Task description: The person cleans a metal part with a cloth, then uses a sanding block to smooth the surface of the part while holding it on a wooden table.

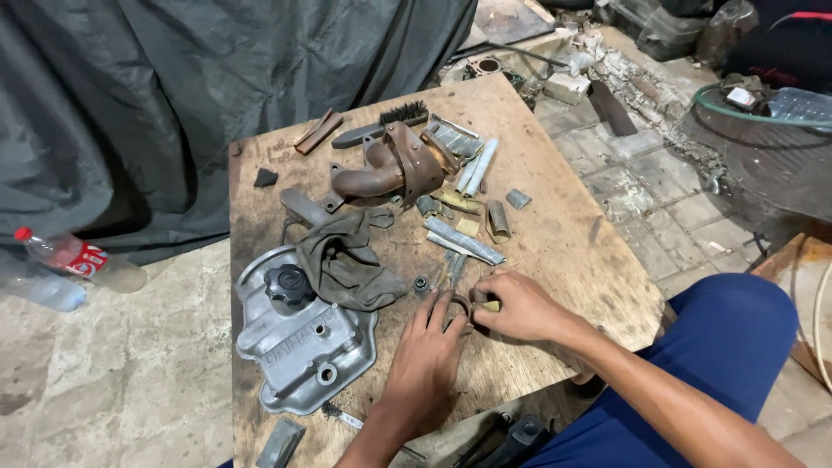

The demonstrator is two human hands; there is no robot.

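Both my hands meet near the front of a wooden board (555, 234). My left hand (426, 357) lies flat with fingers stretched toward a small brown ring-shaped part (458, 305). My right hand (518, 305) curls around that ring from the right, with a small yellowish piece (491, 306) at its fingertips. A small dark nut (421, 285) and a few thin metal bits (452, 267) lie just beyond the fingers.
A grey engine valve cover (295, 347) with a black cap lies at the left, a dark rag (351, 260) draped over it. A rusty manifold (390, 169), a wire brush (381, 126) and metal strips (464, 241) lie further back. Plastic bottles (74, 260) rest on the floor.
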